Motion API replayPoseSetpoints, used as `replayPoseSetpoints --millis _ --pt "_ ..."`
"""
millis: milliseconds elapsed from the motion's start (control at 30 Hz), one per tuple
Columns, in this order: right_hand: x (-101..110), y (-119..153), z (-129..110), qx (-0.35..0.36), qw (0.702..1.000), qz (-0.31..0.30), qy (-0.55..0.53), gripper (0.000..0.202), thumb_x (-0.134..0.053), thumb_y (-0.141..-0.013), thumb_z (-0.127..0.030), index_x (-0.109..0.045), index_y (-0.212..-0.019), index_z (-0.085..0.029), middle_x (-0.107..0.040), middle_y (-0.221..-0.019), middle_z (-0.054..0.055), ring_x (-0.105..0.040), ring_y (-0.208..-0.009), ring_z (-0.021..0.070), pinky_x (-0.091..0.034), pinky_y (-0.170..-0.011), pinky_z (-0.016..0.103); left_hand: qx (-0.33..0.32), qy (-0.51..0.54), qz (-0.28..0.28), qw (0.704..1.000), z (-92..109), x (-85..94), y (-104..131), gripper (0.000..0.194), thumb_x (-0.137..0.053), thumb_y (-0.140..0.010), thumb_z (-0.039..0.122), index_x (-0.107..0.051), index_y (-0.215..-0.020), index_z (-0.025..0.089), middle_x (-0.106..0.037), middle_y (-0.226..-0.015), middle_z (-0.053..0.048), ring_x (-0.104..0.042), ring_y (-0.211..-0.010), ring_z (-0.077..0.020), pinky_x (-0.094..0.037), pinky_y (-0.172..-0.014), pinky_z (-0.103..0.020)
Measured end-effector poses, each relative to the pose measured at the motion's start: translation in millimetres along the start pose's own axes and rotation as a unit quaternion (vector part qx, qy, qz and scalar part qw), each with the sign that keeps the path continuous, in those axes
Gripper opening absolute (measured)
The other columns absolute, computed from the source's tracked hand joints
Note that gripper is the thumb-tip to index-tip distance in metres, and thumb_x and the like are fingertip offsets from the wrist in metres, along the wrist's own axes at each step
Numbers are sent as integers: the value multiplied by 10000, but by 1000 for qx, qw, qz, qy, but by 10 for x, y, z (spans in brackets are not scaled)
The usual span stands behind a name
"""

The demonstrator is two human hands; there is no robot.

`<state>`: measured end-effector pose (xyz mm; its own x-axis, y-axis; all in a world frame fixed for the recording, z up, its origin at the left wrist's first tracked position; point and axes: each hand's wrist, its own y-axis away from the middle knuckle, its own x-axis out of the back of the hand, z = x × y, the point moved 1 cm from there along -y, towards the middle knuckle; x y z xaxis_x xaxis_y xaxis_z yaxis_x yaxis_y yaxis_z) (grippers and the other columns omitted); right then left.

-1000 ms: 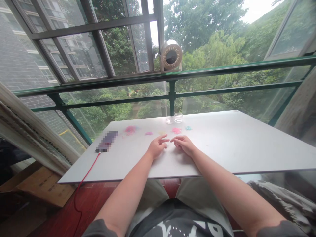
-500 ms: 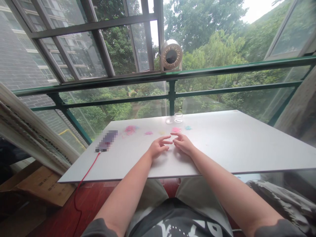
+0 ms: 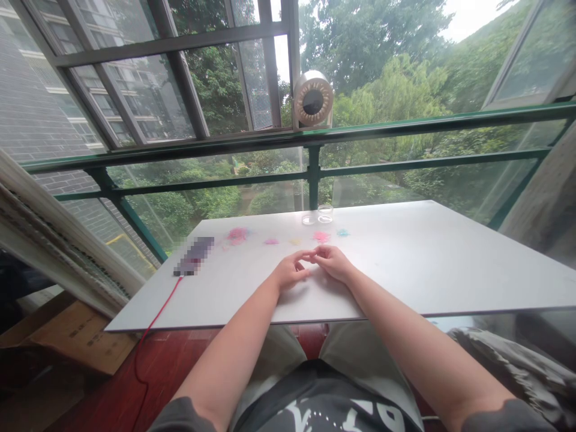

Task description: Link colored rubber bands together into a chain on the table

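Note:
My left hand (image 3: 290,270) and my right hand (image 3: 332,262) meet at the fingertips just above the white tabletop (image 3: 405,258). On the left hand the fingers reach toward the right one, with the thumb apart below them. The right fingers are drawn together at the left fingertips; whatever may be between them is too small to make out. Just beyond lies a small pile of pink bits (image 3: 321,236), with teal bits (image 3: 342,233) to its right. Faint yellow bits (image 3: 295,242) and purple bits (image 3: 270,242) lie to the left.
A larger pink heap (image 3: 237,234) lies farther left. Clear round containers (image 3: 324,219) stand at the back edge. A pixelated phone-like device (image 3: 194,257) has a red cable (image 3: 164,306) running off the front edge. Behind the table are a green railing (image 3: 216,183) and a round white device (image 3: 313,99).
The fingers of both hands, spread half a second ago, have come together at the tips. My right index finger has lowered. The piles on the table stay put.

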<state>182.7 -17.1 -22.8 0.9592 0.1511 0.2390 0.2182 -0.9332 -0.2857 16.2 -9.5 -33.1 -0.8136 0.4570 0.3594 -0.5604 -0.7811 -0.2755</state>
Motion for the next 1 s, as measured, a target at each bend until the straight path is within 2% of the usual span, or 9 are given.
replayPoseSetpoints --millis 167,300,367,467,567,667,833,1000 --pt "9 6 -6 2 998 -14 67 210 -547 -713 -342 -588 -705 -136 -583 -601 -1 -493 -543 99 -375 -537 224 20 -4 73 997 -58 19 -51 242 -570 -715 221 -642 -928 132 -659 -825 -66 -510 -575 -73 -429 -564 -205" --pt "26 -5 43 -17 998 -7 53 200 -535 -713 -335 -580 -719 -141 -490 -500 -41 -413 -444 74 -322 -451 208 43 38 117 991 -87 54 -77 198 -594 -691 218 -654 -853 122 -662 -776 -63 -535 -614 -95 -437 -605 -229" --pt "28 -5 55 -24 999 -12 39 212 -540 -710 -329 -597 -780 -138 -488 -491 -44 -415 -428 73 -324 -437 205 39 71 106 991 -60 53 -74 168 -602 -679 196 -652 -819 118 -657 -751 -61 -553 -655 -108 -439 -623 -232" --pt "22 5 53 -34 998 -51 33 273 -551 -713 -341 -626 -878 -137 -524 -524 -30 -433 -423 73 -333 -422 200 28 112 76 990 2 37 -58 120 -584 -690 175 -645 -772 114 -646 -714 -54 -565 -696 -120 -440 -634 -235" --pt "18 15 47 -45 996 -75 36 286 -564 -717 -382 -646 -822 -129 -535 -536 -16 -435 -421 70 -326 -409 196 23 127 60 990 37 24 -44 117 -559 -710 166 -643 -773 114 -645 -703 -51 -570 -702 -121 -444 -643 -241" --pt "27 17 37 -41 996 -63 40 302 -589 -705 -409 -648 -770 -120 -544 -527 -7 -430 -430 70 -321 -416 196 27 125 53 990 35 24 -37 128 -574 -715 179 -646 -796 112 -653 -704 -55 -578 -696 -123 -448 -653 -250" --pt "55 6 8 -16 996 -85 35 327 -611 -691 -422 -672 -791 -116 -636 -657 42 -473 -521 86 -352 -481 207 35 103 32 994 29 36 -22 163 -625 -702 225 -655 -815 111 -675 -741 -72 -596 -712 -137 -458 -666 -262" --pt "67 -5 23 -17 992 -116 40 336 -609 -689 -433 -661 -770 -112 -643 -678 49 -482 -552 98 -353 -502 218 46 97 22 994 64 38 -9 199 -652 -683 261 -661 -807 105 -687 -734 -79 -600 -684 -135 -460 -649 -255"
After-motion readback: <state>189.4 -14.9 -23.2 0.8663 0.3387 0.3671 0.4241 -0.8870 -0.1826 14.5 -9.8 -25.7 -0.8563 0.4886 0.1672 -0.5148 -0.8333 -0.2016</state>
